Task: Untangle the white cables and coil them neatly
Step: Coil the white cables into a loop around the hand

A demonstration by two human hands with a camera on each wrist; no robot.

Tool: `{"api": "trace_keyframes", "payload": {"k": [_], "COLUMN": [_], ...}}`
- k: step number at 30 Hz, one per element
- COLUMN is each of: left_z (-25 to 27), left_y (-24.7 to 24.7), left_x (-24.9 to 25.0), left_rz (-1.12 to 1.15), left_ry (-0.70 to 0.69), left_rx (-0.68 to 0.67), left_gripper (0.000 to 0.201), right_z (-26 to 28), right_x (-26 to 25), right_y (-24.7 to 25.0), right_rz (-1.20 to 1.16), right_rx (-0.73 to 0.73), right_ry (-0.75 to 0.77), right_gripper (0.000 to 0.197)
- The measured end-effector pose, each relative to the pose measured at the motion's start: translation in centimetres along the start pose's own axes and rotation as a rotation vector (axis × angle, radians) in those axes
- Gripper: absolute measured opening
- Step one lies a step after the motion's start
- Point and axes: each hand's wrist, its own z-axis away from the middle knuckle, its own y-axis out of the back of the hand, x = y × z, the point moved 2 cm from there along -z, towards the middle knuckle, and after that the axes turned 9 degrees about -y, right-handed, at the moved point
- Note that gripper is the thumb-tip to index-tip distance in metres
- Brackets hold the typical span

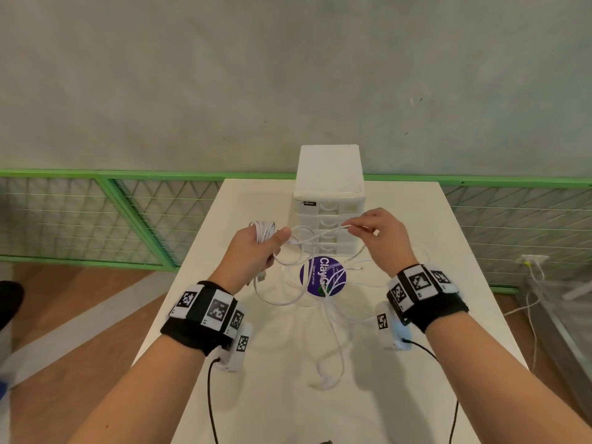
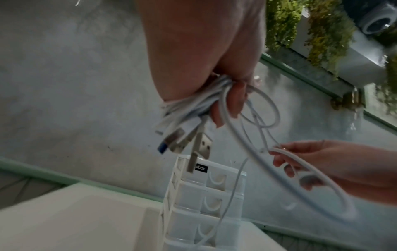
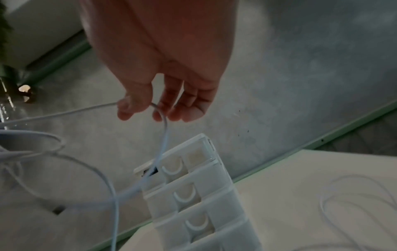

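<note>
My left hand (image 1: 262, 245) grips a bundle of coiled white cable (image 1: 264, 232) above the table, and in the left wrist view USB plugs (image 2: 189, 141) hang from that coiled cable (image 2: 193, 103). My right hand (image 1: 368, 232) pinches a loose white cable strand (image 1: 320, 233) between thumb and fingers. The strand (image 3: 163, 135) runs leftward to the bundle. More tangled white cable loops (image 1: 320, 302) hang down and trail over the table. Another thin cable (image 3: 354, 195) lies on the table to the right.
A white mini drawer unit (image 1: 330, 200) stands at the back of the white table (image 1: 400, 395), just behind my hands. A round purple sticker (image 1: 322, 277) lies under the cables. A green-framed mesh fence (image 1: 96, 219) runs behind the table.
</note>
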Motion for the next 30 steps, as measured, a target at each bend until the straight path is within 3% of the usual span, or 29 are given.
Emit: {"api": "trace_keyframes", "payload": {"k": [3, 6, 8, 11, 13, 14, 16, 18, 22, 25, 30], "left_z": [0.0, -0.4, -0.7, -0.6, -0.3, -0.2, 0.0, 0.0, -0.3, -0.8, -0.9], "left_y": [-0.5, -0.7, -0.8, -1.5, -1.9, -1.9, -1.9, -1.7, -0.6, 0.7, 0.0], "left_x": [0.2, 0.2, 0.2, 0.8, 1.1, 1.2, 1.3, 1.1, 0.4, 0.4, 0.5], "left_rz": [-0.048, -0.004, 0.022, 0.085, 0.110, 0.106, 0.113, 0.079, -0.132, -0.335, -0.541], "left_ry": [-0.005, -0.019, -0.002, 0.015, 0.038, 0.047, 0.046, 0.030, -0.005, -0.080, -0.082], "left_rx": [0.014, 0.107, 0.136, 0.075, 0.023, -0.005, -0.060, -0.088, -0.031, 0.011, -0.228], "left_gripper": [0.036, 0.046, 0.049, 0.050, 0.049, 0.049, 0.046, 0.043, 0.041, 0.039, 0.041], "right_z": [-0.2, 1.0, 2.4, 3.8, 3.8, 3.8, 3.6, 3.1, 2.2, 1.5, 0.6], "right_x": [-0.3, -2.0, -3.3, -4.3, -4.2, -4.1, -3.8, -3.7, -2.7, -1.6, -2.2], "right_y": [-0.1, -0.3, -1.0, -2.9, -4.0, -4.4, -4.6, -4.3, -3.1, -2.2, -0.6], "right_rz": [0.117, 0.048, 0.055, 0.370, 0.411, 0.371, 0.287, 0.279, 0.218, 0.135, 0.178], "right_rx": [0.080, 0.155, 0.101, 0.005, -0.140, -0.224, -0.311, -0.310, -0.209, -0.130, -0.044], "right_ry": [-0.048, -0.007, 0.094, 0.226, 0.210, 0.179, 0.145, 0.151, 0.108, 0.023, 0.090], "right_gripper": [0.020, 0.027, 0.040, 0.084, 0.100, 0.099, 0.079, 0.053, 0.024, 0.024, 0.017]}}
